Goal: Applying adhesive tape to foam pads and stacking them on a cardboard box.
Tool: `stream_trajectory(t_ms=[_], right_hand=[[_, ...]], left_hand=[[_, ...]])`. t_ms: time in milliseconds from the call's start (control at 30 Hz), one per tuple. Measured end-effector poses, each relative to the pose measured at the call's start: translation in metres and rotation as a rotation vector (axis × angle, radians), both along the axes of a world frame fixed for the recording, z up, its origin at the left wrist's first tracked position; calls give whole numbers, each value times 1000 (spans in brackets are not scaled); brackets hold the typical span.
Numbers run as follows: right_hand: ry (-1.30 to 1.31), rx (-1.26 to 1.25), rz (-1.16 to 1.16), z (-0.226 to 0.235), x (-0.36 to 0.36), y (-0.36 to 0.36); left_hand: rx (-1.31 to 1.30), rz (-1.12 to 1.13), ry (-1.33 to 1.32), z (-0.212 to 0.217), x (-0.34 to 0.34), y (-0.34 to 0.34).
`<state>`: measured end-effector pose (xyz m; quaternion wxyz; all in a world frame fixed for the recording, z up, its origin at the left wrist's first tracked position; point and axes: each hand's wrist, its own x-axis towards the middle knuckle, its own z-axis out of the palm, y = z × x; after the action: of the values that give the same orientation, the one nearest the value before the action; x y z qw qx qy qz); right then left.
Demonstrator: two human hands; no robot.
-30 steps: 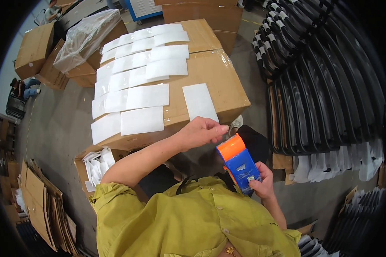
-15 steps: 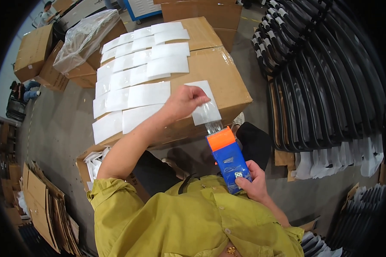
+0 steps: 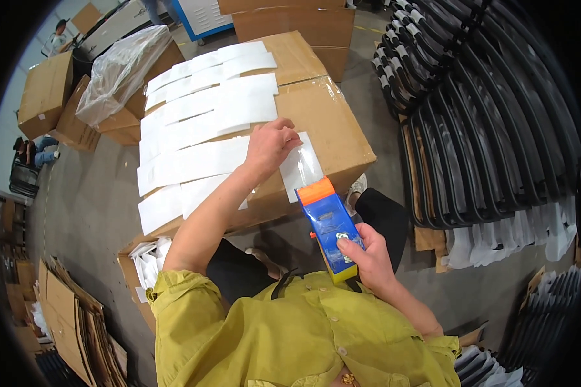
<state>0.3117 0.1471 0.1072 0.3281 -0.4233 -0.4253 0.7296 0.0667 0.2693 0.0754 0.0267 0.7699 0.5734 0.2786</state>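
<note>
In my right hand is a blue tape dispenser with an orange front, its front end against the near edge of a white sheet. A strip of clear tape runs from the dispenser up over that sheet. At the tape's far end, the fingers of my left hand are pinched together. The sheet lies near the front edge of a large cardboard box. Left of it, overlapping rows of white sheets cover much of the box top.
An open carton holding white pieces stands low at my left. Black curved frames with clear wrapping are stacked at the right. Flattened cardboard leans at lower left. Plastic-covered boxes stand behind, and a person is far off.
The dispenser has moved up and left, closer to the sheet, and the bare tape span between them has shortened. My left hand has shifted slightly left.
</note>
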Motion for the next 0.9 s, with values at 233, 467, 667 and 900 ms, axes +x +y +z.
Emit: stream_trajectory(t_ms=[233,467,667,900], right_hand=[[20,-33,4,-26,-3,11],[77,-74,24,-21,5,9],[5,-46,78,-20,18,3],[-59,-21,131,-20,23,-9]], left_hand=[[93,178,17,-22,7,4],[43,344,-492,6,-3,-51],[-958,414,-1355,-19,22,-129],[-953,285,-1754,-33,55,-105]])
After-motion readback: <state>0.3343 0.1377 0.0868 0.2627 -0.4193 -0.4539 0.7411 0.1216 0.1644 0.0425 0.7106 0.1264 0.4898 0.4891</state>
